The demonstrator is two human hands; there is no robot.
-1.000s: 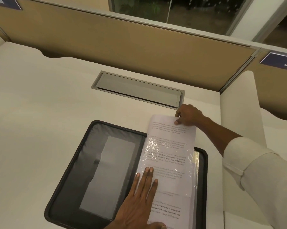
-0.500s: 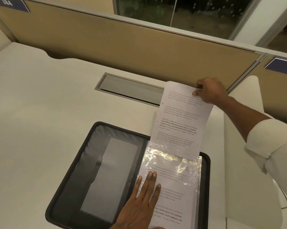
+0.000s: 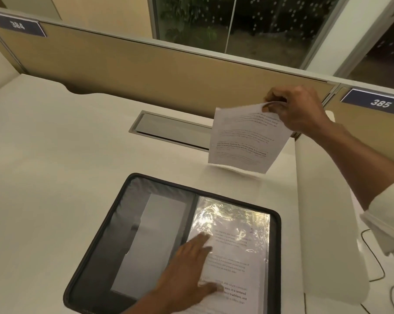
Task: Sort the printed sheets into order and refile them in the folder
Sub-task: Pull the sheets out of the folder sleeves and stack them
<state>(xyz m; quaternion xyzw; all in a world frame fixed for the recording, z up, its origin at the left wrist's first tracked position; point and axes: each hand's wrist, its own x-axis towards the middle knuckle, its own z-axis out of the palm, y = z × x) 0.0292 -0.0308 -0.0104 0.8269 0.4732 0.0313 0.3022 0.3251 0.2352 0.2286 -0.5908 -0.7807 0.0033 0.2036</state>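
Pinching one printed sheet (image 3: pixel 245 141) by its top corner, my right hand (image 3: pixel 298 112) holds it in the air, well beyond the open folder (image 3: pixel 123 223). My left hand (image 3: pixel 187 273) presses flat, fingers straight, on the sleeved pages (image 3: pixel 241 252) beneath it. I judge sorting barely begun, with refiling not yet started.

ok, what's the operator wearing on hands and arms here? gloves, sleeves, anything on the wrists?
No gloves: left hand and right hand are bare, no rings showing. Right arm wears an off-white cuffed sleeve, pushed up past the forearm; no watch on that wrist. Left arm's sleeve is out of frame.
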